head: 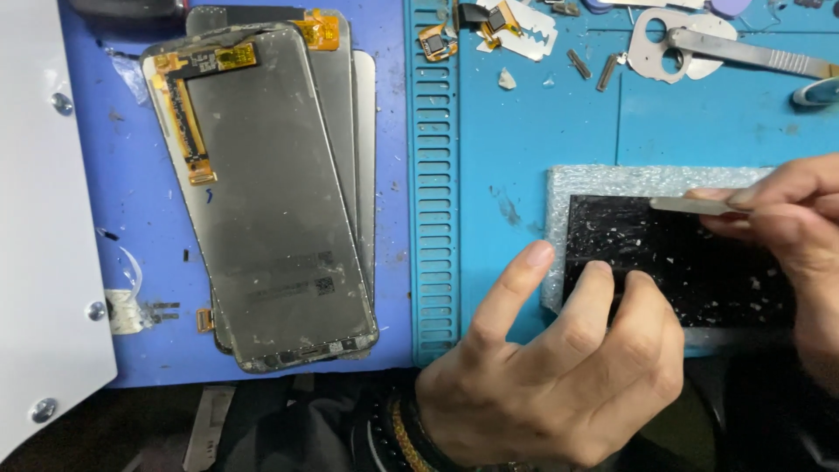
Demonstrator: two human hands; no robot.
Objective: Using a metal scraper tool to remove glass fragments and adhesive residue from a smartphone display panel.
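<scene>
A black phone screen [690,262], glossy and flecked with pale shards and dust, lies on a pad of white foam wrap [612,182] on the blue work mat [542,131]. The left hand [559,367] presses its loosely spread fingertips on the screen's near edge. The right hand [786,227] pinches a thin metal blade [690,204] flat over the screen's upper part. A stack of grey display panels [271,201] rests well to the left.

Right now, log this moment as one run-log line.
left hand: fingers pressing black screen panel | right hand: holds thin metal blade over panel | panel on foam pad | stacked screens left
</scene>
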